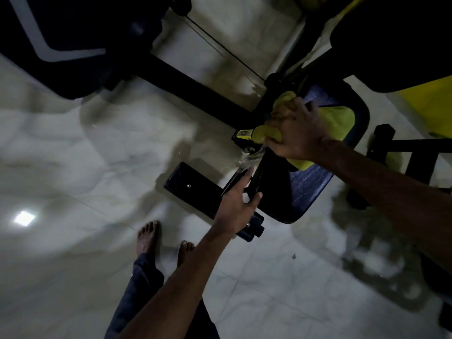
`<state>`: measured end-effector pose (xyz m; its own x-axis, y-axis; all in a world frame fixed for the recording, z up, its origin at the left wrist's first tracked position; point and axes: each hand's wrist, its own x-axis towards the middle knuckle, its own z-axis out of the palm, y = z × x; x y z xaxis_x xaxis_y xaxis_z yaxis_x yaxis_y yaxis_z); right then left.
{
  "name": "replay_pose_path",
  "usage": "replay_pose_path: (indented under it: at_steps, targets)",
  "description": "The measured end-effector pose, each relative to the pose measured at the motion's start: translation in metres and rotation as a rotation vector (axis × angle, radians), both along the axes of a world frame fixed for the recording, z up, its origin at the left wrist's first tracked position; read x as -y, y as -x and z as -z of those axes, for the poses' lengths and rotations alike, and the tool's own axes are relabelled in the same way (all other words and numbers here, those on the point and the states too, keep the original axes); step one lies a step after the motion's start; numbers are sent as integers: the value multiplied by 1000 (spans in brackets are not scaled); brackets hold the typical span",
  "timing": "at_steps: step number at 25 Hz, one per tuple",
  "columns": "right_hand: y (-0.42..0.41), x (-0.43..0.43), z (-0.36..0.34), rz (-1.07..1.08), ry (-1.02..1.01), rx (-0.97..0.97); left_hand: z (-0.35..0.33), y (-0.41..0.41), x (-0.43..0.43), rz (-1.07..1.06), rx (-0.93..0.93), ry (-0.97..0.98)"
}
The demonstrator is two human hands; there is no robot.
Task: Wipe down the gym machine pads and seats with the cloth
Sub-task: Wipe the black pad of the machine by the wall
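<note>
A person seen from above. Both forearms are bare, with no sleeves, watch or jewellery in view. The left hand (234,204) and right hand (296,129) wear no gloves. Dark blue trousers (139,289) cover the legs, the fabric loose and creased at the ankle. Both feet (148,237) are bare, toes visible.

The cloth (340,121) lies on the seat (310,189) under the right hand (297,133); the left hand (238,199) sits at seven o'clock of it, seemingly on the frame (193,189).
</note>
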<state>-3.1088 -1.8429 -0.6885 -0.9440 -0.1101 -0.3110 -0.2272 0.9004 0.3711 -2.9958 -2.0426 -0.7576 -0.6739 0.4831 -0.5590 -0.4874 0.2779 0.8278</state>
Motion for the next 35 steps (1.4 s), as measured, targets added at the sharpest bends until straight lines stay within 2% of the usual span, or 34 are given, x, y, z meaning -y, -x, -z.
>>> replay_pose_path:
  at_steps: [3,8,12,14,19,23,28,32,35]
  targets:
    - [-10,-7,4,-128,41,-17,-6,0,-7,1,-135,-1]
    - [32,-29,-4,229,74,-111,-11,4,-16,53,-214,73]
    - [2,-18,10,75,64,-94,-23,23,-41,65,-317,166]
    - [2,-24,11,84,106,-126,-21,35,-55,88,-332,206]
    - [41,-44,6,270,100,-238,-25,44,-60,159,-360,321]
    - [65,-56,2,346,118,-246,-34,62,-76,211,-510,205]
    - [37,-69,-1,467,124,-323,-31,74,-87,325,-541,318]
    - [40,-75,-6,548,163,-290,-35,72,-93,347,-567,357]
    - [15,-97,-1,738,190,-376,-40,71,-100,430,-720,377]
